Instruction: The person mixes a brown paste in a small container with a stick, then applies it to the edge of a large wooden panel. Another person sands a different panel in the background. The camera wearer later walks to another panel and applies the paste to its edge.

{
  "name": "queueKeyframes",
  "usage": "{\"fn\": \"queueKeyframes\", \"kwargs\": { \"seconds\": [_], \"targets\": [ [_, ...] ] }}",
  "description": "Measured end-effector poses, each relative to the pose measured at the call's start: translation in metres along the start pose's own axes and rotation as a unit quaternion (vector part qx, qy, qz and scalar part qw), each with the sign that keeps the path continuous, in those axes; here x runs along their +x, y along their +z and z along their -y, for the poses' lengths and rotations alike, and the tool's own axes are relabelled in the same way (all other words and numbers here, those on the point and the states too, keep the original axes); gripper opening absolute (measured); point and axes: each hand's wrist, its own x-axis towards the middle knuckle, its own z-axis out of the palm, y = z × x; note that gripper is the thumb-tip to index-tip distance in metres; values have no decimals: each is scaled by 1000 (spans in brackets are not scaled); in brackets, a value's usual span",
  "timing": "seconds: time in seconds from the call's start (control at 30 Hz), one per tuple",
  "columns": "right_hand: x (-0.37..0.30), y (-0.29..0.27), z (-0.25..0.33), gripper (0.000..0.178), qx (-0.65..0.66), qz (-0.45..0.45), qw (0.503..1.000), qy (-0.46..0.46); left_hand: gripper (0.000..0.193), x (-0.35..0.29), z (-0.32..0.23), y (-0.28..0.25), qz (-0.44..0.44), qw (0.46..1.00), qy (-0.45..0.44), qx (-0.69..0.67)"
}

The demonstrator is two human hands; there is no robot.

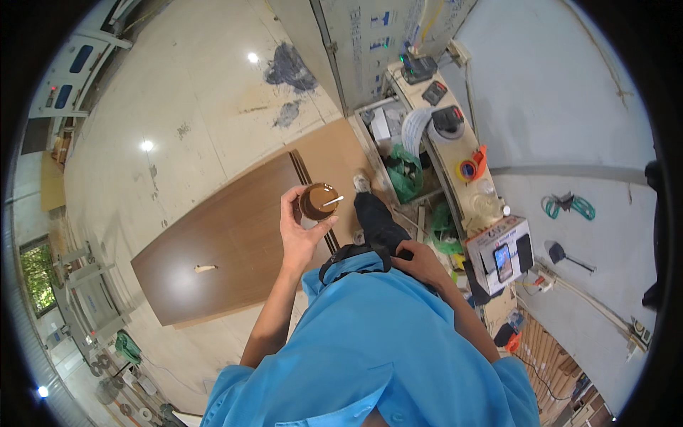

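My left hand (302, 231) is closed around a small cup (307, 206) of brown liquid. A thin white stick (333, 201) leans in the cup and juts past its rim. Beneath the cup lies a stack of dark brown wooden panels (220, 238), with a small pale scrap (205, 268) on top. At my right hip, against the dark trousers (380, 224), my right hand (421, 263) has its fingers curled in. What those fingers may hold is hidden.
On the right, a narrow bench (455, 167) carries tool batteries (418, 69), orange tape (469, 169), a clear jar (486, 204) and a printed box (499, 255). Green plastic bags (404, 174) fill its lower shelf. A grey stain (290, 69) marks the floor ahead.
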Motion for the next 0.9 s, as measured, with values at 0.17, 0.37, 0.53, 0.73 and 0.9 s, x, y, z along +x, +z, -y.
{"fn": "queueKeyframes", "kwargs": {
  "seconds": [0.17, 0.37, 0.53, 0.73, 0.9],
  "targets": [
    [94, -41, 33, 33, 109, -112, 987, -30, 77, 67, -33, -3, -17, 1000, 6, -21],
    [215, -72, 84, 14, 373, -96, 923, -1, 77, 127, -49, -11, -55, 998, 18, -14],
    [296, -72, 137, 19, 370, -3, 929, 2, 75, 166, -47, -32, -108, 994, 33, 0],
    [393, -50, 199, 31, 393, 129, 910, -21, 78, 215, -40, -81, -183, 983, 1, -15],
    [473, -35, 278, 17, 243, 71, 966, -46, 77, 285, -36, -142, -251, 967, 31, 20]
  ]
}}
